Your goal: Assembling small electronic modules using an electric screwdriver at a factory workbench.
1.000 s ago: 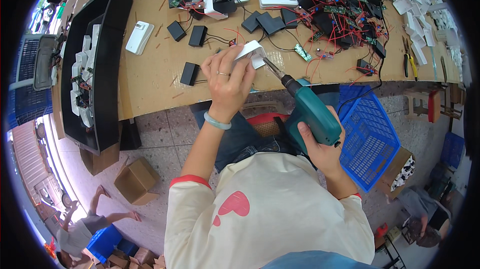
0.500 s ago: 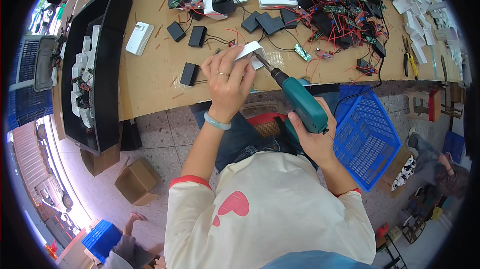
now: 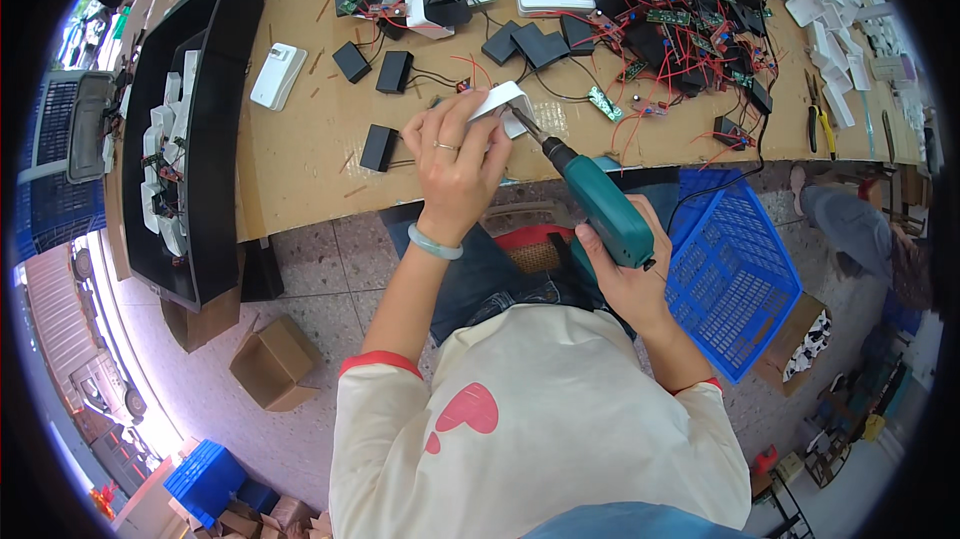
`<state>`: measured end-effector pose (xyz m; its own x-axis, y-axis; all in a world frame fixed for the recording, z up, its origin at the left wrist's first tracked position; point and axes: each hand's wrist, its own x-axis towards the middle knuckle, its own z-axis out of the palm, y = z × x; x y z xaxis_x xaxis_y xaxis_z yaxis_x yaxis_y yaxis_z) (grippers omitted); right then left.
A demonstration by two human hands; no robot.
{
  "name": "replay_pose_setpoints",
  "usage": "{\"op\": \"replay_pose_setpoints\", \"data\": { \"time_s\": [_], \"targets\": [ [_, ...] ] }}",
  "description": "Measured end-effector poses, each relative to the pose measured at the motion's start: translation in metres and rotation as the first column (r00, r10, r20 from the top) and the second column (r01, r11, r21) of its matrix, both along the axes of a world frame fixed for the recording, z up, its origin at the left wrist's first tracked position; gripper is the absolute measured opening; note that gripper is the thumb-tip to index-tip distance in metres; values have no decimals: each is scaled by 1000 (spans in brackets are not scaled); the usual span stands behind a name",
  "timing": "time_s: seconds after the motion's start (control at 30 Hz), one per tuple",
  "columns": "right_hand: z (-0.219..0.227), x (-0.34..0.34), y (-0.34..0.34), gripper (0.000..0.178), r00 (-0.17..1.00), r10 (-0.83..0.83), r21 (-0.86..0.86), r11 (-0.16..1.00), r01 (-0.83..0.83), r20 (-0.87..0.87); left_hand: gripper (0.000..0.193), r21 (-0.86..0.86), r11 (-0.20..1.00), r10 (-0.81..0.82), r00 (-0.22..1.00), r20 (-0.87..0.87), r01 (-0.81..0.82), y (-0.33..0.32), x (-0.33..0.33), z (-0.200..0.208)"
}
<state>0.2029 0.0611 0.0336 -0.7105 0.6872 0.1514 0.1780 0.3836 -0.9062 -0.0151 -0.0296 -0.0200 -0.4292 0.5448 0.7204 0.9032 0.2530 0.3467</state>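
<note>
Left hand point(image 3: 455, 164) grips small white plastic casing point(image 3: 503, 101) over brown cardboard-topped bench point(image 3: 300, 159); right hand point(image 3: 618, 279) clenches teal electric screwdriver point(image 3: 600, 209), bit seemingly touching casing.

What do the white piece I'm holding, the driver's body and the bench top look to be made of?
White housing in the left hand: likely moulded plastic, smooth matt faces with crisp edges. Electric screwdriver in the right hand: teal body looks like plastic with a slight sheen; its bit is dark and thin, probably steel. Workbench: tan, flat and dull, like cardboard or fibreboard sheeting; can't tell which.
</note>
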Motion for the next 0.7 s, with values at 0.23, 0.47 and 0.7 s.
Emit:
{"op": "replay_pose_setpoints", "data": {
  "time_s": [0.23,0.47,0.7],
  "targets": [
    [0,1,2,23,999,36,38,999,-37,25,18,-3,1000,-1,1000,-1,1,0,-1,-1],
    [0,-2,1,24,1000,18,72,997,-17,-11,19,1,1000,-5,1000,-3,5,0,-1,0],
    [-1,3,1,25,1000,22,53,998,-22,7,16,-4,1000,6,1000,-5,-6,0,-1,2]
  ]
}}
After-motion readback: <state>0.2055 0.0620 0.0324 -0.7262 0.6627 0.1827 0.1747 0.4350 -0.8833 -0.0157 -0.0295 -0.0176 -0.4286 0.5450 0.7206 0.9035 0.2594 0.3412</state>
